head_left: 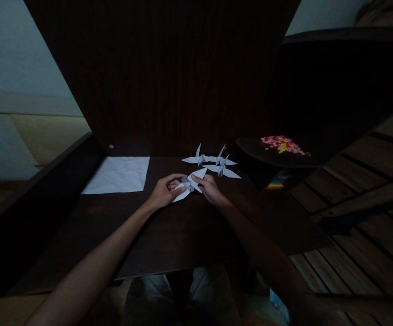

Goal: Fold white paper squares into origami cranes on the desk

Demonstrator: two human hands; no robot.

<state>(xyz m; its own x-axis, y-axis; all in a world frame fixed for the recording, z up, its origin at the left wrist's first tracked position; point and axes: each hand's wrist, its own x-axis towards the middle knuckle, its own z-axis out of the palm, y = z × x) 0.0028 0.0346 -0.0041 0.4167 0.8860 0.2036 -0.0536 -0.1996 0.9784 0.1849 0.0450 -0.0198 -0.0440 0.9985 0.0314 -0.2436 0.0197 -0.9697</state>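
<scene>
Between my two hands is a white origami crane (194, 181), its wings spread to the lower left and upper right. My left hand (166, 190) grips the lower-left wing, thumb on top and fingers curled beneath. At the other wing, my right hand (209, 186) pinches the paper with its thumb on top. Just beyond my hands, several finished white paper cranes (221, 170) sit close together on the dark desk (169, 235). A sheet of white paper (123, 174) with faint creases lies to the left of my left hand.
A raised dark corner shelf (247, 149) on the right bears a heap of small pink, red and yellow pieces (283, 144). Under it is a small item with a yellow-orange edge (275, 185). A dark side panel (40, 194) borders the desk's left; a tall back panel rises behind.
</scene>
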